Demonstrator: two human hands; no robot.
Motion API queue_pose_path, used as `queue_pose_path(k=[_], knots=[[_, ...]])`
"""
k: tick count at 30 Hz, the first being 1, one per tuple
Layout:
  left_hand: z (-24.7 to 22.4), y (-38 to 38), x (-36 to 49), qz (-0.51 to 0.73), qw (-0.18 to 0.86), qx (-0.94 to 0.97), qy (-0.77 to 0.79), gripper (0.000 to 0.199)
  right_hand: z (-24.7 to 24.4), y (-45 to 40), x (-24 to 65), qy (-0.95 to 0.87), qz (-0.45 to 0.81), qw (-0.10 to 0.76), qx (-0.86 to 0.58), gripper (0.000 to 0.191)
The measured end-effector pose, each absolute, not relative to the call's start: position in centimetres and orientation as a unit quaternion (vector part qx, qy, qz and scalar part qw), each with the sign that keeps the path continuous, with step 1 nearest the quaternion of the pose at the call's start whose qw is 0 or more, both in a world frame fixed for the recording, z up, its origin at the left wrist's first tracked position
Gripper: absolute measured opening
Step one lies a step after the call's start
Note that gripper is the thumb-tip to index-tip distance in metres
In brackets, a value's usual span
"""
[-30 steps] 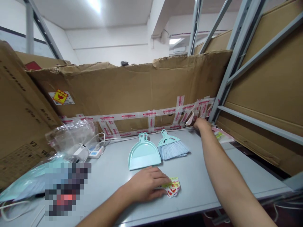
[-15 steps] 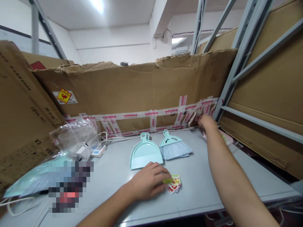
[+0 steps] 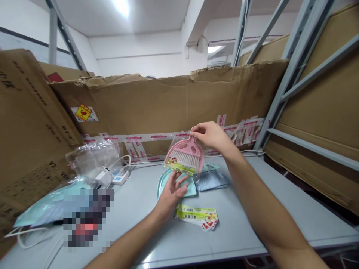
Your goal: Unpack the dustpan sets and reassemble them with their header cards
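Pink plastic brush-and-dustpan set in a clear bag is now up over the middle of the grey worktop; half a second ago the right hand was reaching to the far right end. Left hand has come off the yellow-green printed card with red pictures, which lies flat near the front edge. Right hand is narrow, thumb and fingers pinching the set's handle end at the top. Left hand is fairly wide, fingers spread at the bag's lower edge; can't tell if they touch. Mint-green plastic dustpan and mint-green brush with blue bristles lie behind and below the set. Step looks like bringing the bagged set in; next move probably calls for a steady top pinch and left-hand support below.
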State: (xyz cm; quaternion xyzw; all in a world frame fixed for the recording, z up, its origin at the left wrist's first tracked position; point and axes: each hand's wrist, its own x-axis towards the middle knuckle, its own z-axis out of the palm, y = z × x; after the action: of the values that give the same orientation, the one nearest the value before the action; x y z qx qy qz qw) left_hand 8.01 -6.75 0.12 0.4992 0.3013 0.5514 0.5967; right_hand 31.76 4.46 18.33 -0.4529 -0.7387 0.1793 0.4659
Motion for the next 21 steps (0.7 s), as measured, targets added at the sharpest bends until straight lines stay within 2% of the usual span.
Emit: queue_pose_path(k=[4,7,12,18,21], knots=[[1.3,-5.9,7.1,0.599,0.569,0.436,0.357,0.069,17.7,4.8,30.9,-0.726,0.242,0.489,-0.419,0.021],[2.0,-5.2,6.5,0.622,0.566,0.406,0.358,0.058,17.4,4.9,31.0,-0.726,0.324,0.463,-0.392,0.029],[2.0,-3.6,5.4,0.667,0.547,0.347,0.367,0.076,16.9,5.1,30.5,-0.714,0.383,0.460,-0.362,0.031],[2.0,-2.1,3.6,0.753,0.374,0.343,0.420,0.088,16.9,5.5,30.5,-0.665,0.414,0.513,-0.352,0.030],[2.5,-1.9,3.5,0.740,0.421,0.369,0.371,0.086,17.1,5.4,30.4,-0.649,0.457,0.507,-0.337,0.031]])
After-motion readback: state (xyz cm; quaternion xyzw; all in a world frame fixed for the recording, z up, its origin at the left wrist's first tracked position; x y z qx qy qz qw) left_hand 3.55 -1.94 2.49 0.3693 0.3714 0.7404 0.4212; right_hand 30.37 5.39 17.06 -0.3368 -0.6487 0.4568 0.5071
